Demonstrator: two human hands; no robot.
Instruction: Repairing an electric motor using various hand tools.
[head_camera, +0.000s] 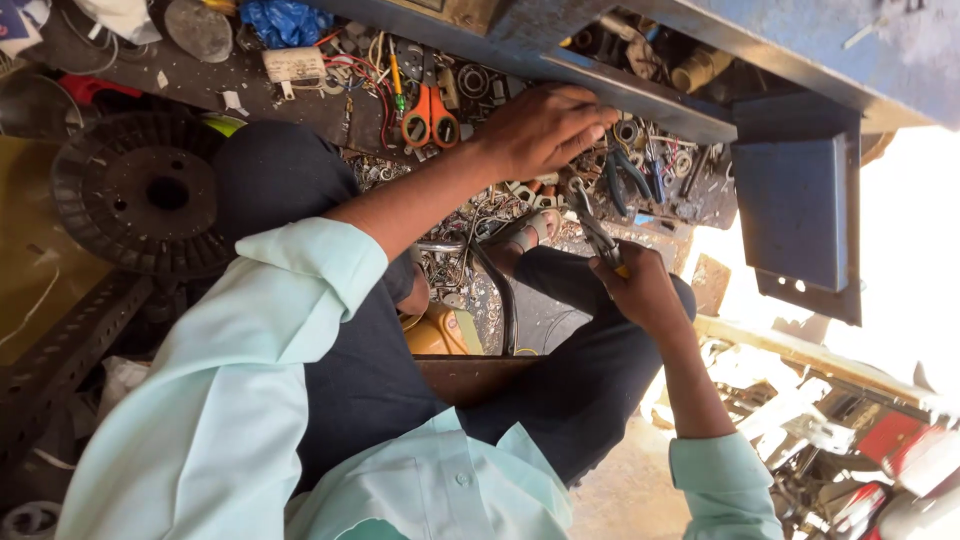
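My left hand (545, 125) reaches forward over a dark tray (250, 85) littered with small metal parts, washers and wires. Its fingertips press among the parts right under the edge of a blue metal beam (640, 95), and whether they pinch anything is hidden. My right hand (640, 288) is lower and to the right, above my knee, gripping a pair of pliers (592, 218) with the steel jaws pointing up toward the tray. Orange-handled scissors (430, 120) lie just left of my left wrist.
A black ribbed spool (140, 190) sits at the left beside my dark-trousered knee. Blue-handled pliers (628, 178) lie in the tray near a blue metal box (800, 205). My sandalled foot (532, 230), a yellow object (440, 332) and scrap parts (850, 450) lie below.
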